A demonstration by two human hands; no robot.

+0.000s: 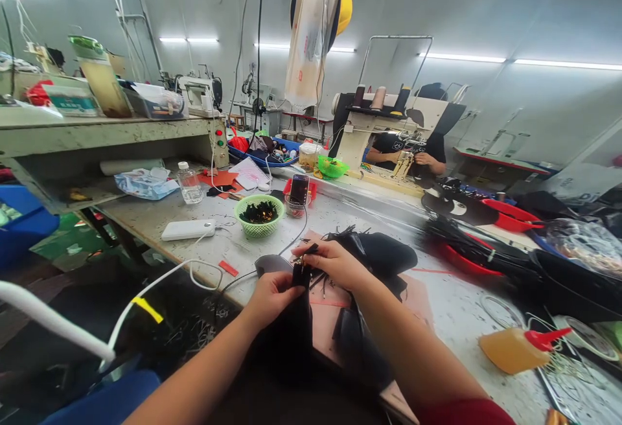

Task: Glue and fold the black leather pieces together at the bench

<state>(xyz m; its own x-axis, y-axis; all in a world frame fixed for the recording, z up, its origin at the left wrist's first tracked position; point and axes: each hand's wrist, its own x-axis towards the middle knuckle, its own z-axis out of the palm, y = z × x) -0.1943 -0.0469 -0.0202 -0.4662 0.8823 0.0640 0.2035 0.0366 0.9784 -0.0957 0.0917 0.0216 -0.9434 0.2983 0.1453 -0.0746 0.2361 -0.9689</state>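
Observation:
In the head view, my left hand (276, 294) pinches the upper end of a black strip (301, 275). My right hand (335, 263) is closed on a small dark strap piece (311, 250) just above that end, with small gold-coloured bits showing by the fingertips. The two hands almost meet, and the fingers partly hide the pieces between them. A heap of thin black straps (347, 237) and a rounded black piece (389, 258) lie right behind my right hand. Further back stands a light green basket (259, 229) of small black and gold-coloured parts.
A phone (299, 190), a white power bank (188, 230) and a clear bottle (190, 185) are on the table. A yellow glue bottle (510, 350) lies at right, near red trays (512, 214). Across the table, a person (413, 153) sits behind a sewing machine (354, 140).

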